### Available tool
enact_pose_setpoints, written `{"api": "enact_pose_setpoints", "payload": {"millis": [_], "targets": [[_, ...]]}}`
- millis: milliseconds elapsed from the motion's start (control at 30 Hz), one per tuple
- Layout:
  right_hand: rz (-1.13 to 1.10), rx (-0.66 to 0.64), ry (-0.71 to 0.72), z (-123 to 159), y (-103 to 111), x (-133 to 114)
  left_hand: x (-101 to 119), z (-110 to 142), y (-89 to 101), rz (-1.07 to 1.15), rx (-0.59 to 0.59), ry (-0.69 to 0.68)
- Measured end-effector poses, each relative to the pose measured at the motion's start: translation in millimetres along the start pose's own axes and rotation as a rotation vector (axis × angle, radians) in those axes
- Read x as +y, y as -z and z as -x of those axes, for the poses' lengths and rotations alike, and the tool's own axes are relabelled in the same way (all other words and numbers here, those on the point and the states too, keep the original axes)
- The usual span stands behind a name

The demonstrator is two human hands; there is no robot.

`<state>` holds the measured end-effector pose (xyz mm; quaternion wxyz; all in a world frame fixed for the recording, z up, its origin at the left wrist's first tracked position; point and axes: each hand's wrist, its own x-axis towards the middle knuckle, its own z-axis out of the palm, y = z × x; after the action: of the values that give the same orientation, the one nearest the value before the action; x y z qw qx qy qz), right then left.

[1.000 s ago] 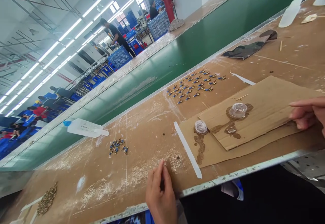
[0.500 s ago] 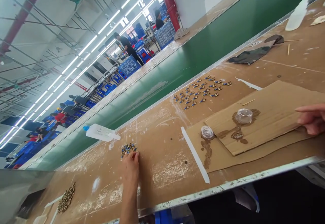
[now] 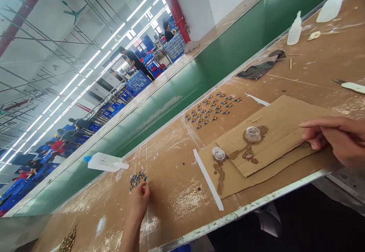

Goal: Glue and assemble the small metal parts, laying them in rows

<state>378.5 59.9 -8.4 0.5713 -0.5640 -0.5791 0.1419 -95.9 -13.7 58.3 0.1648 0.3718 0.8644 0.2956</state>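
My left hand (image 3: pixel 139 200) is at the near edge of a pile of small blue-and-gold metal pieces (image 3: pixel 138 180). Its thumb and fingers are pinched together, and whatever lies between the tips is hidden. Over the right part of a cardboard sheet (image 3: pixel 285 130) is my right hand (image 3: pixel 338 136), fingers curled and closed with the index finger pointing left. I cannot make out anything in its grip. On the cardboard sit two small clear plastic cups (image 3: pixel 253 134) with wet brown stains around them, and a thin wooden stick (image 3: pixel 257 119).
Blue-and-gold pieces (image 3: pixel 211 109) lie spread in rows beyond the cardboard. A white bottle with a blue cap (image 3: pixel 105 162) lies on its side by the green belt (image 3: pixel 216 59). Squeeze bottles (image 3: pixel 294 31), a dark cloth (image 3: pixel 259 67) and a brownish pile (image 3: pixel 68 240) are also around.
The view has shifted to the right, so more of my right hand and a second squeeze bottle show. My left hand stays by the pile, its fingers more curled.
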Motion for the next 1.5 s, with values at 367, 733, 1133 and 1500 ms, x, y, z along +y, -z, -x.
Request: {"api": "enact_pose_setpoints", "payload": {"millis": [367, 733, 1133, 1500], "targets": [[-0.103, -0.033, 0.078, -4, 7, -12, 63, 69, -47.3, 0.821, -0.153, 0.08], [-0.229, -0.032, 0.119, -5, 6, -2, 104, 85, -75.9, 0.864, -0.261, -0.006], [-0.265, -0.018, 0.313, -14, 8, 10, 179, 105, -112.2, 0.415, -0.283, -0.323], [-0.214, 0.074, 0.387, -21, 7, 13, 229, 105, -162.0, -0.037, -0.352, -0.712]]}}
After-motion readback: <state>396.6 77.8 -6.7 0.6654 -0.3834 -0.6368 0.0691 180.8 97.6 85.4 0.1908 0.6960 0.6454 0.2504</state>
